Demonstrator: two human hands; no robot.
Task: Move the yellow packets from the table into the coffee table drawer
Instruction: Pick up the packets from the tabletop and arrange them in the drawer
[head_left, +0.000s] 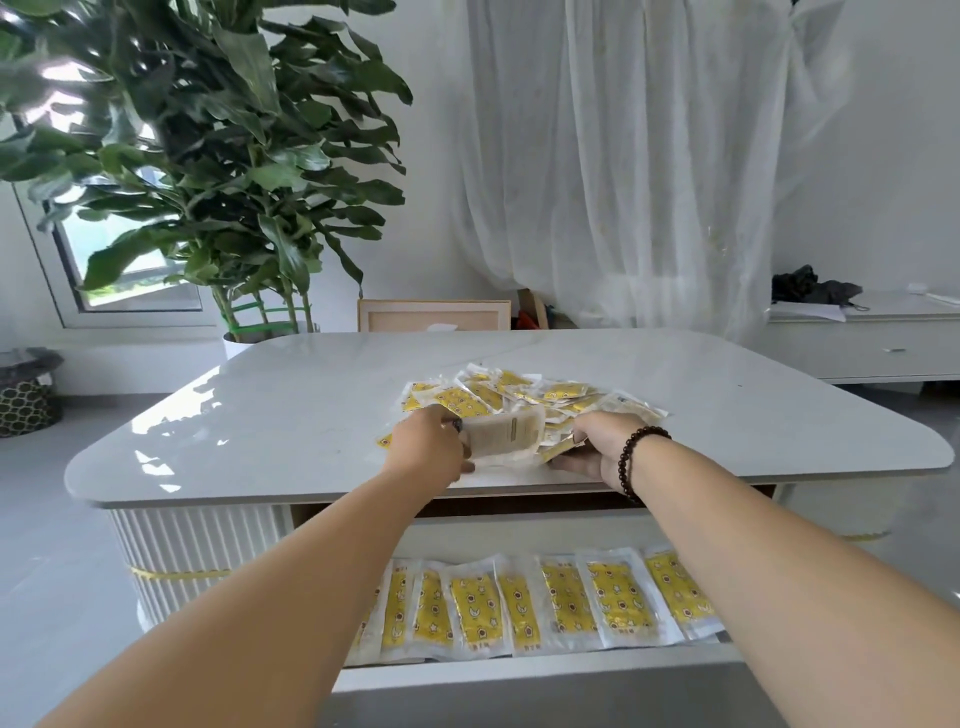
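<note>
A loose pile of yellow packets (524, 397) lies on the white coffee table (291, 410) near its front edge. My left hand (428, 444) grips a small stack of packets (506, 434), the top one showing its pale back. My right hand (597, 449), with a dark bead bracelet on the wrist, holds the other side of that stack with fingers curled under packets. Below the tabletop the drawer (519, 673) stands pulled out. A row of several yellow packets (550, 605) lies inside it, overlapping side by side.
A large potted plant (218, 156) stands behind the table's left corner. White curtains (649, 156) hang at the back. A low white cabinet (872, 343) sits at the right, a patterned bin (26, 392) on the floor at far left.
</note>
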